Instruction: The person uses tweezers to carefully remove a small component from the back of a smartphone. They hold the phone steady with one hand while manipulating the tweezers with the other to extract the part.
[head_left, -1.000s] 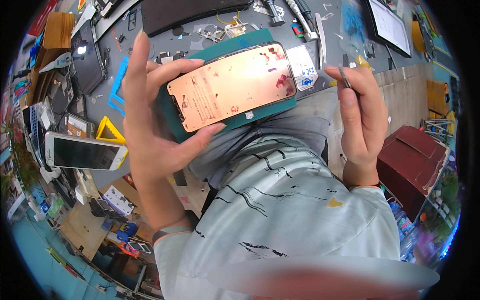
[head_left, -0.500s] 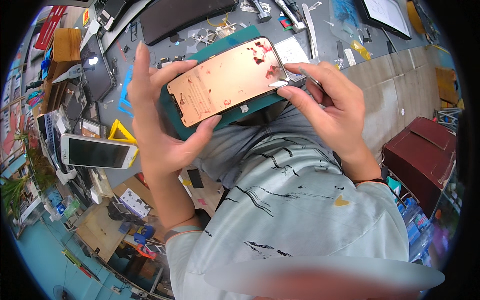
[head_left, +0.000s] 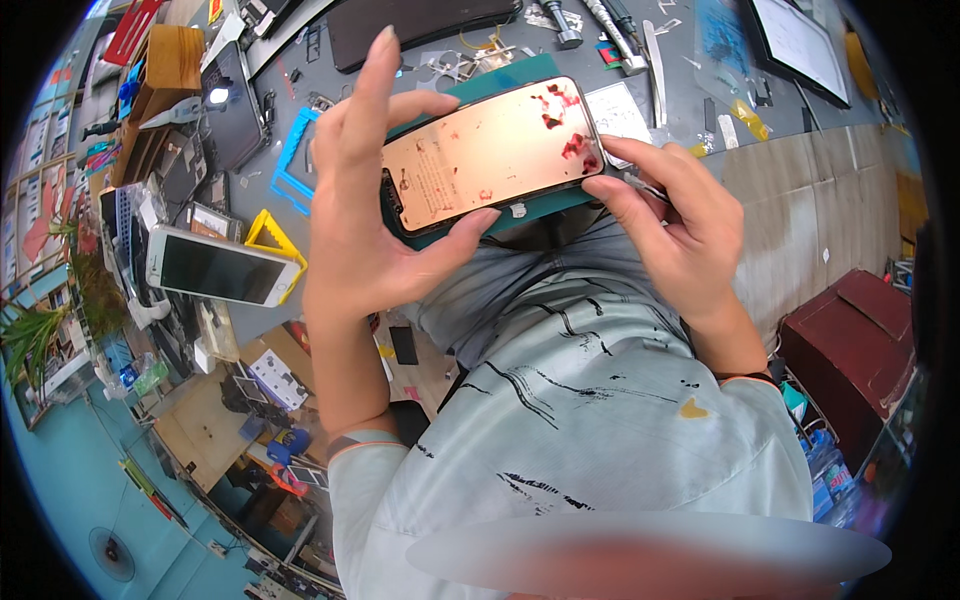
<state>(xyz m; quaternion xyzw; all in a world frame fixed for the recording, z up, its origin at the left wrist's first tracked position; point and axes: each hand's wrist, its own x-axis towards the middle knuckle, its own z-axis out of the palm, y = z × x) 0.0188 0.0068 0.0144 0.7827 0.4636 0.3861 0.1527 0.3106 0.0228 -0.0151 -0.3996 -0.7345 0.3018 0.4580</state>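
A smartphone (head_left: 500,150) with a lit peach-coloured screen and dark red blotches at its right end is held tilted over a green mat (head_left: 525,72). My left hand (head_left: 365,225) grips its left end, thumb on the near edge and a finger on the far edge, with the index finger pointing up. At the right end, the thumb and index finger of my right hand (head_left: 690,215) pinch the phone's edge. A slim metal tool (head_left: 650,188) is tucked in the curled fingers of that hand; its kind is mostly hidden.
To the left, a white phone (head_left: 215,267) leans by a yellow stand (head_left: 270,238), near a blue frame (head_left: 293,165). Screwdrivers (head_left: 615,35), tweezers (head_left: 656,75) and small parts lie beyond the mat. A dark red case (head_left: 845,345) stands at right.
The scene has shifted rightward in view. My right thumb and index finger have closed in on the phone's right end, and the metal tool now sits lower within the hand.
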